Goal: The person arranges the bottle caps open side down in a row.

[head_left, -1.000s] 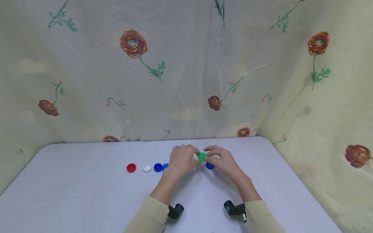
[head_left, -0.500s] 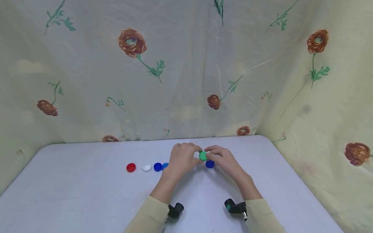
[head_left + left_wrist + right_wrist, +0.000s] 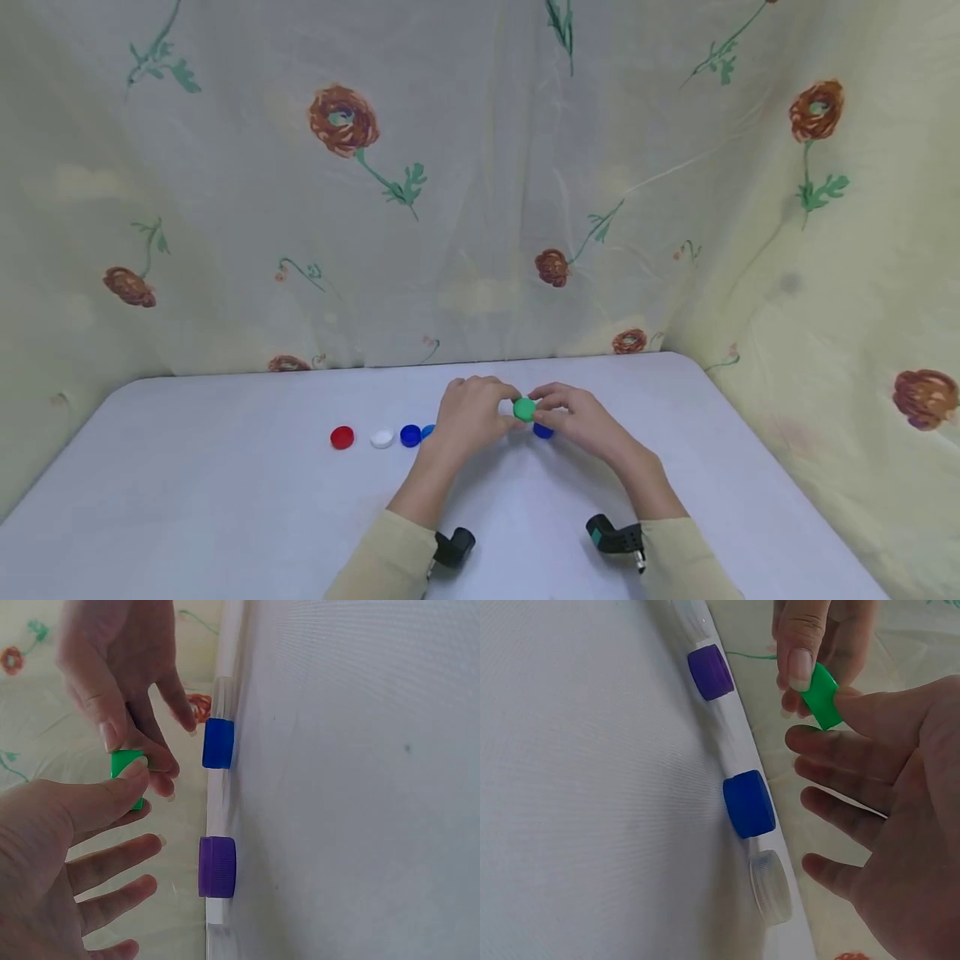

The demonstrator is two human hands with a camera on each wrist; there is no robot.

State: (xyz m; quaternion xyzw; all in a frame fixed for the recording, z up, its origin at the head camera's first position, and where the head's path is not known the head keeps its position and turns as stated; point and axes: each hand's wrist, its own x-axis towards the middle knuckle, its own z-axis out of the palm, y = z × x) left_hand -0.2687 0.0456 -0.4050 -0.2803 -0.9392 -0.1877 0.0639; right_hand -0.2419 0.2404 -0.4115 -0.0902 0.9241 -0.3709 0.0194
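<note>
A small green bottle cap (image 3: 524, 409) is held up off the table between both hands. My left hand (image 3: 471, 417) pinches it between thumb and forefinger, the other fingers spread apart in the left wrist view. From the other side my right hand (image 3: 583, 423) pinches the cap too, its thumb on the edge in the right wrist view. A blue cap (image 3: 543, 431) stands on the table just below the right hand, partly hidden by it. Both wrist views show a purple cap (image 3: 217, 868) on the table, which the hands hide in the head view.
On the white table (image 3: 225, 500), left of the hands, lie a red cap (image 3: 342, 437), a white cap (image 3: 382, 438), a dark blue cap (image 3: 410, 435) and a partly hidden light blue one (image 3: 427, 432). A clear cap (image 3: 770, 887) shows in the right wrist view. Flowered curtains (image 3: 480, 208) surround the table.
The green cap has tilted a little between the fingers, and the right hand's fingers have shifted slightly on it. The head view has moved slightly. The caps on the table stay put.
</note>
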